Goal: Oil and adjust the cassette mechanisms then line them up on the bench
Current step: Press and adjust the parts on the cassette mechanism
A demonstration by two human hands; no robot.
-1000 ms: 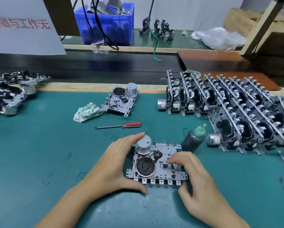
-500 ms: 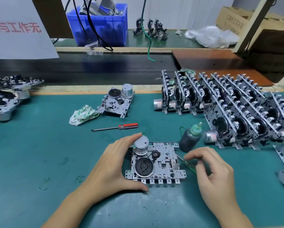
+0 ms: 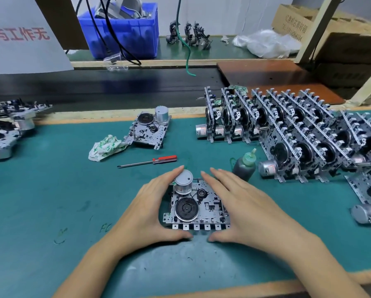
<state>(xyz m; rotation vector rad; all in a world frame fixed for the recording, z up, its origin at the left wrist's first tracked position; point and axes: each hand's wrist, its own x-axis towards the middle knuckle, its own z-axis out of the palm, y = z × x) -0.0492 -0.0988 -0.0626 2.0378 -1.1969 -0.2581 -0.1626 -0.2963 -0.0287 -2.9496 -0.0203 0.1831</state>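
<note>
A flat metal cassette mechanism (image 3: 198, 208) with a black flywheel and a silver motor lies on the green mat right in front of me. My left hand (image 3: 152, 209) holds its left side, fingers reaching up beside the motor and thumb at the front edge. My right hand (image 3: 244, 207) lies over its right side with straight fingers, thumb at the front edge. A dark oil bottle (image 3: 244, 166) with a green nozzle stands just behind my right hand. Two rows of upright mechanisms (image 3: 287, 134) fill the right of the bench.
A red-handled screwdriver (image 3: 150, 161) lies behind the hands, with a crumpled rag (image 3: 106, 147) and another flat mechanism (image 3: 150, 131) further back. A pile of mechanisms (image 3: 6, 130) sits at the far left. A loose motor (image 3: 369, 214) lies at the right edge. A black conveyor belt (image 3: 94, 87) runs behind the mat.
My right hand has left the spot beside the oil bottle and come down over the mechanism's right side. The left hand has kept its hold.
</note>
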